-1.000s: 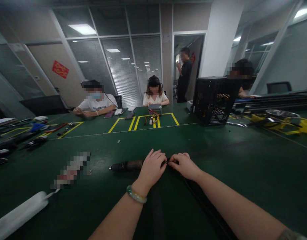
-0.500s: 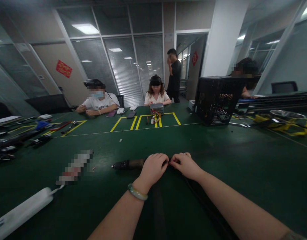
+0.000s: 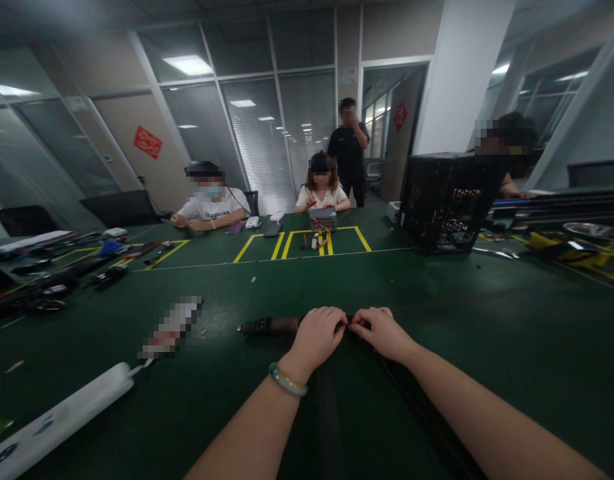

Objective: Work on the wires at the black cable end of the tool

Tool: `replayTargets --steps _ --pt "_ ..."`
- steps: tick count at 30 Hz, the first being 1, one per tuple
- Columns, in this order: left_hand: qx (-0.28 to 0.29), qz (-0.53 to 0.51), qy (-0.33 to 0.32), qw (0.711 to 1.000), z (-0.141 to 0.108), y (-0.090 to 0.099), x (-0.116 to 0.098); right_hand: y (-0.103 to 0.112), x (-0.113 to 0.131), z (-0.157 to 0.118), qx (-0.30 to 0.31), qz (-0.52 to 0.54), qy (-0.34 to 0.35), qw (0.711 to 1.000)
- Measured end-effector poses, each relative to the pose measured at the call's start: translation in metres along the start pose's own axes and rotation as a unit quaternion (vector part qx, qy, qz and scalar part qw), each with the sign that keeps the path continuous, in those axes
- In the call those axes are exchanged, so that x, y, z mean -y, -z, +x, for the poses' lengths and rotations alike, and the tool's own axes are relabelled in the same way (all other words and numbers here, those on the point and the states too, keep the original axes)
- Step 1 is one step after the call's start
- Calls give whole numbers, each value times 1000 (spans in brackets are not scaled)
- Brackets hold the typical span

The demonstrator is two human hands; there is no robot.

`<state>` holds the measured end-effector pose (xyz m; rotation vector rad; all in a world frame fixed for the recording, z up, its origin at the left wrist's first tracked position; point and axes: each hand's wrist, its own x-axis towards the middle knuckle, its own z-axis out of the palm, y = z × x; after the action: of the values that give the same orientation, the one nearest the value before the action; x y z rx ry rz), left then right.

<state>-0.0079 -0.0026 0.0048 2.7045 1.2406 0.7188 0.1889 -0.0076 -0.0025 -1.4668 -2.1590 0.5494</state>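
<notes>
Head cam: hands (image 3: pixel 321 337) at tool (image 3: pixel 283 326); blk case (image 3: pixel 427 200), contents unclear.

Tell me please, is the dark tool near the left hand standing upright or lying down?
Lying down: the dark tool is stretched lengthwise along the green table, its metal tip pointing away from the left hand.

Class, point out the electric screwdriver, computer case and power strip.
Electric screwdriver (image 3: pixel 284 326): head view, on its brown body.
Computer case (image 3: pixel 439 200): head view, on its dark side.
Power strip (image 3: pixel 87 404): head view, on its white casing.
</notes>
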Motion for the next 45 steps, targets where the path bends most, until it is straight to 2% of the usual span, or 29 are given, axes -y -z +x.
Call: replayTargets --steps 8,17,23,33,39,45 --pt "0 1 10 1000 -4 8 -5 -1 -1 1 6 -6 -11 1000" --pt "-15 -6 18 1000 -2 4 -2 -4 -5 3 -1 -19 2 1000" --pt "-6 -11 14 1000 -1 7 -3 -4 -8 4 9 -19 -2 1000" --pt "-8 -19 6 1000 0 3 0 -1 -2 3 9 -26 3 1000" --pt "-4 -17 1 1000 0 4 1 -1 4 2 -13 -52 -5 999" --pt "-5 -9 -9 1000 -1 3 2 -7 13 4 -74 -86 -5 994"
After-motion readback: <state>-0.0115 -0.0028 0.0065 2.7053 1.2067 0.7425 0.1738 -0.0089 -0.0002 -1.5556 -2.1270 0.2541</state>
